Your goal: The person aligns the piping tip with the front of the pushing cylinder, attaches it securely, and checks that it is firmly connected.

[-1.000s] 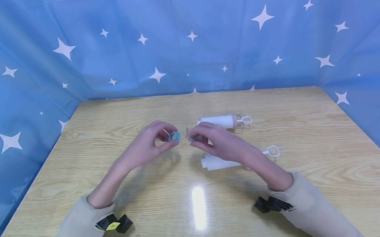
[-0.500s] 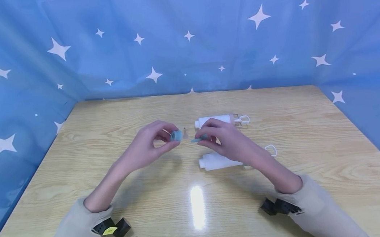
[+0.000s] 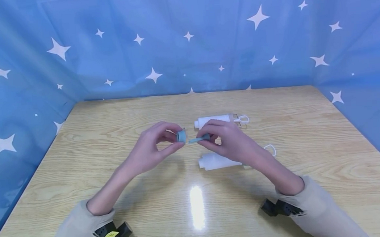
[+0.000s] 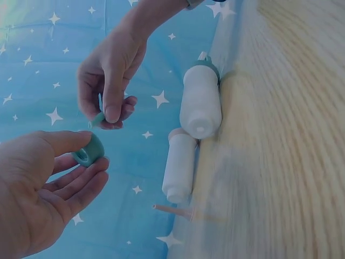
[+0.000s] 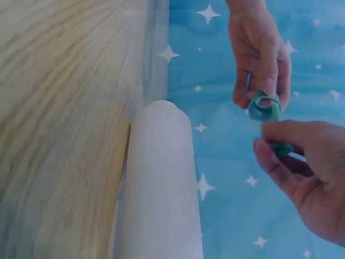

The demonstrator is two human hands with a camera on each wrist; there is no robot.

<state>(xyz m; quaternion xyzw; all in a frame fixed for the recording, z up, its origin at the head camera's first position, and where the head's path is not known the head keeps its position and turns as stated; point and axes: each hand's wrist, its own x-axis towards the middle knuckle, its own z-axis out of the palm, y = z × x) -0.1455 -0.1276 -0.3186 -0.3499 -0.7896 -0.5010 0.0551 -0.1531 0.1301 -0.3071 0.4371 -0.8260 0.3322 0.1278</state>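
Note:
Above the middle of the table, my left hand (image 3: 154,146) pinches a teal ring-shaped collar (image 3: 181,136) between thumb and fingers, its hole visible in the left wrist view. Close to its right, my right hand (image 3: 227,139) pinches a slim teal nozzle (image 3: 195,140), narrow tip pointing left at the collar. A small gap separates the two in the head view. The nozzle's wide end is partly hidden by my fingers. Under and behind my right hand lie two white syringe-like tubes with loop-handled plungers, a farther tube (image 3: 212,120) and a nearer tube (image 3: 217,161).
A pinkish nozzle (image 4: 173,210) stands on the wooden table (image 3: 134,223) behind the collar, mostly hidden in the head view. A blue star-patterned curtain (image 3: 172,50) closes off the back and sides.
My right hand has drawn slightly right, bringing the teal nozzle into sight with its tip leftward. My left hand has moved a little right with the collar, now covering most of the pinkish nozzle.

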